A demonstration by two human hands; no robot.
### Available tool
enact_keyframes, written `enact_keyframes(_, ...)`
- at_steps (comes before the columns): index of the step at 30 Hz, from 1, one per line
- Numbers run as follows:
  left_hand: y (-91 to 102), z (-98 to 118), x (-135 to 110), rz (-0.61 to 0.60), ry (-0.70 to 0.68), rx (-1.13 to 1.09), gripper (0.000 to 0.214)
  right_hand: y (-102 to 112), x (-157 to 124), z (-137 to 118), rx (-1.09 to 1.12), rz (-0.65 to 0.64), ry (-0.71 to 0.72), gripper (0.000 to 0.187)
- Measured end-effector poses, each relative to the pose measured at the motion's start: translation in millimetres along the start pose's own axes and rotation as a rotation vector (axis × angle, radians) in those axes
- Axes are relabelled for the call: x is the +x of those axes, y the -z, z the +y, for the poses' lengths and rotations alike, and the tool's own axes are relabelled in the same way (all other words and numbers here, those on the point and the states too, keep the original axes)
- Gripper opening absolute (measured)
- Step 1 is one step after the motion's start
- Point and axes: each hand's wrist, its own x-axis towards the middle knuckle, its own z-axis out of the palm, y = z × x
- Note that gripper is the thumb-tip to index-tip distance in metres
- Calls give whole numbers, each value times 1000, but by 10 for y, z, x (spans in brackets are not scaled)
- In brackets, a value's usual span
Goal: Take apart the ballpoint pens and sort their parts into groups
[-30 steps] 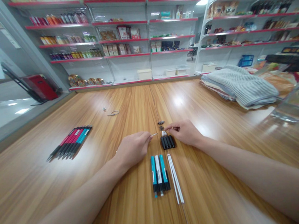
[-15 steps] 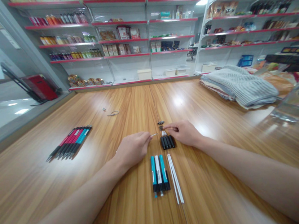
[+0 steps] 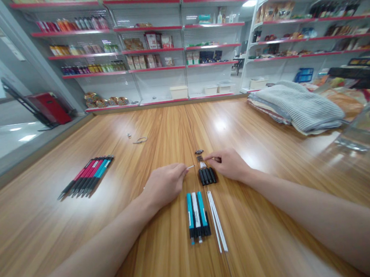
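Left hand (image 3: pixel 165 186) and right hand (image 3: pixel 227 165) flank black pen barrels (image 3: pixel 207 176).

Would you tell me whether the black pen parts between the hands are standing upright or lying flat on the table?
Lying flat: the black pen parts rest side by side on the wooden tabletop.

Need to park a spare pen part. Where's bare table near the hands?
Bare wooden tabletop lies between the pink-and-teal pens and the left hand, and between the right hand and the folded grey striped cloth. Crowded: between the hands, around the black pen parts, teal-and-white pens and thin white rods.
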Motion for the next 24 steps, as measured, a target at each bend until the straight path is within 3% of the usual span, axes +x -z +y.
enact_keyframes(24,0,4,11,1,1,3,30,9,1,-15,-8,-10,6,27)
